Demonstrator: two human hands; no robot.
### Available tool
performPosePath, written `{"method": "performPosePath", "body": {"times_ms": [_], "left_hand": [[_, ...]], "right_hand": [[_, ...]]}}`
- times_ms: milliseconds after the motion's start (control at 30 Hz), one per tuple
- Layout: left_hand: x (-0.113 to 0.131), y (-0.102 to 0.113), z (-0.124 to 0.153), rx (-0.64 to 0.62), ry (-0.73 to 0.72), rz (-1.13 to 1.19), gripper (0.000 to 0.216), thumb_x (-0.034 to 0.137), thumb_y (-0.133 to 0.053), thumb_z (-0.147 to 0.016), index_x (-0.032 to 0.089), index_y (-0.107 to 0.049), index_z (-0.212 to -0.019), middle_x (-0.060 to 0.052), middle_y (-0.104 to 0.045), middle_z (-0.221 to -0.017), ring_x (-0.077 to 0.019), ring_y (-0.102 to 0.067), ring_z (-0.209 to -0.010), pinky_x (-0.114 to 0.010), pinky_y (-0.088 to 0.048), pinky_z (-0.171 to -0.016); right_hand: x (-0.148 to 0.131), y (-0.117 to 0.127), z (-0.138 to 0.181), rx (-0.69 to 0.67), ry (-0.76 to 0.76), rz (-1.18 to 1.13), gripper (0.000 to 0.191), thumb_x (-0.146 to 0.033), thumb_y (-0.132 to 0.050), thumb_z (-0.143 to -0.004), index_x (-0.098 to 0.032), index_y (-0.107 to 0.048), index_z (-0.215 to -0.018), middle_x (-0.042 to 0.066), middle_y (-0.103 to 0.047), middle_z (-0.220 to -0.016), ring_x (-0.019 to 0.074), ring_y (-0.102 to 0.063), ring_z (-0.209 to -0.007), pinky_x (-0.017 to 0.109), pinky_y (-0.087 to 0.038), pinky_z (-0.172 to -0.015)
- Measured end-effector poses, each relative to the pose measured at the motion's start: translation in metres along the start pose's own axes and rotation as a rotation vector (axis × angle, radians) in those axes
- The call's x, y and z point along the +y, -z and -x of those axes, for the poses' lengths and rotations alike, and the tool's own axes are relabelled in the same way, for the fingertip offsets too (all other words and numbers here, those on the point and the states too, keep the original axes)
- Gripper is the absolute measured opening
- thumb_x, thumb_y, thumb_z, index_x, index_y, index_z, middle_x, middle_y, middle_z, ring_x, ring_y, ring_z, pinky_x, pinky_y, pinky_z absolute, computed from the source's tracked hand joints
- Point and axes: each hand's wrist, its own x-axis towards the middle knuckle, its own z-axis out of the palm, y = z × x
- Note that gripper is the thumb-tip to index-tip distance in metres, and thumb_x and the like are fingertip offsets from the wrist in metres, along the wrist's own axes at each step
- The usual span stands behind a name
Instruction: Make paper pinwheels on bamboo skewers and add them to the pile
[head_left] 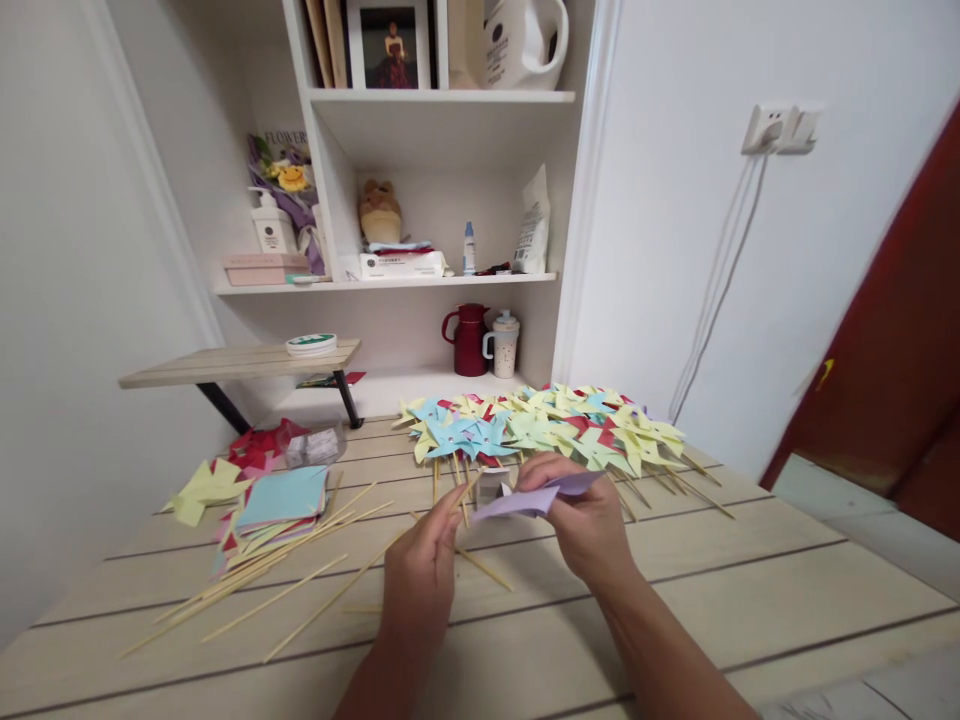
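Observation:
Over the middle of the wooden table (750,600), both my hands hold a light purple sheet of paper (536,495). My left hand (424,565) pinches its left end, with a thin wooden stick (466,492) rising between the fingers. Fingers of my right hand (589,525) are closed over the paper's right part. Just behind them lies a pile of finished paper pinwheels (547,425) in blue, yellow, green and red, on sticks.
Loose wooden sticks (277,575) and a stack of coloured paper squares (281,500) lie at the left. A small clear box (311,447) sits behind them. White shelves (420,280) with bottles, a red jug (469,340) and a low wooden bench (240,362) stand behind the table.

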Motion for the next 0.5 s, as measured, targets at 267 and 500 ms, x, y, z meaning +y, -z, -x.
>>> {"method": "performPosePath", "body": {"times_ms": [267, 500], "left_hand": [[-0.012, -0.005, 0.004, -0.035, -0.181, 0.009, 0.036, 0.017, -0.045, -0.090, 0.021, -0.068, -0.117, -0.007, -0.078, -0.101, -0.0199, -0.074, -0.088, -0.028, -0.059, -0.075], [-0.006, -0.005, 0.006, -0.019, -0.128, 0.012, 0.036, 0.019, -0.040, -0.092, 0.020, -0.070, -0.113, -0.007, -0.077, -0.098, -0.0208, -0.073, -0.088, -0.031, -0.058, -0.078]], "right_hand": [[-0.008, -0.007, 0.001, -0.177, 0.104, 0.097, 0.004, -0.021, -0.074, -0.082, -0.024, -0.077, -0.081, 0.003, -0.073, -0.077, 0.0179, -0.066, -0.071, 0.031, -0.054, -0.064], [-0.005, -0.004, 0.002, -0.122, 0.167, 0.136, 0.004, -0.023, -0.074, -0.083, -0.026, -0.077, -0.083, 0.004, -0.074, -0.077, 0.0201, -0.067, -0.075, 0.034, -0.055, -0.068]]}}
